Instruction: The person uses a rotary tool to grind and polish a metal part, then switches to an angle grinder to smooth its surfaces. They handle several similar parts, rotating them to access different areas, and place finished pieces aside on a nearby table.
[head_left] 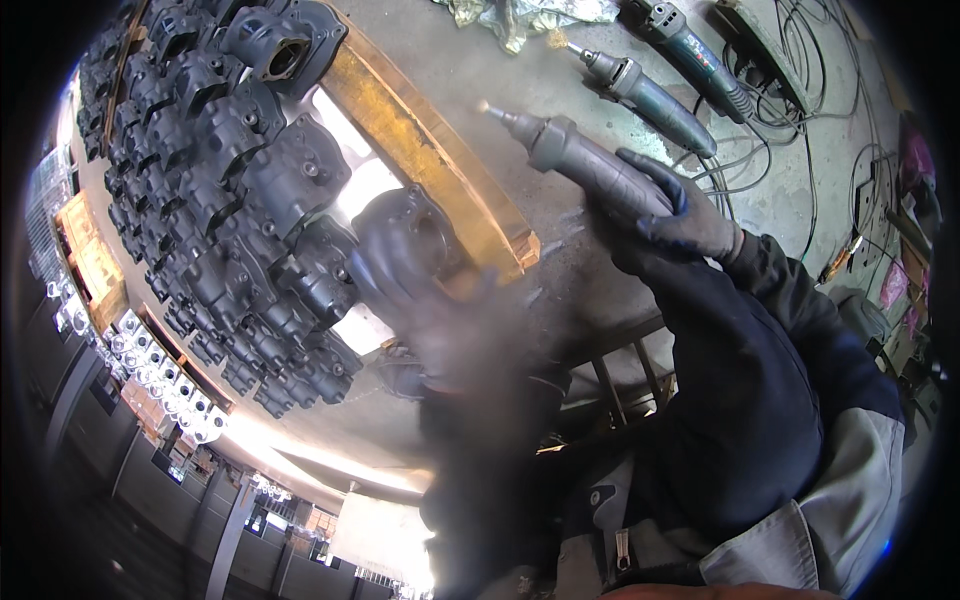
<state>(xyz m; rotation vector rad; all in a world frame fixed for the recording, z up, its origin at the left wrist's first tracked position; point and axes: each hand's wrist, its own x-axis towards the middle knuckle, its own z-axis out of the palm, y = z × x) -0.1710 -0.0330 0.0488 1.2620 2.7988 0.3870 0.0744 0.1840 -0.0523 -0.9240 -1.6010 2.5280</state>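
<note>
My right hand (690, 215), in a dark-palmed glove, is wrapped round the grey body of a straight die grinder (600, 170). The tool's thin tip points up and left, over the floor. My gloved left hand (430, 310) is smeared by motion, its fingers apart at the near side of a dark metal casting (405, 215). This casting has a flange and a round opening, and sits at the edge of the rows, beside a yellow beam. Whether the fingers grip it, I cannot tell.
Dark castings (215, 190) stand in dense rows at left. A worn yellow beam (430, 130) edges them. Two more power tools, a grinder with a brush tip (640, 95) and a thicker one (690, 55), lie at upper right among tangled cables (800, 110). Silvery parts (160, 370) stand far left.
</note>
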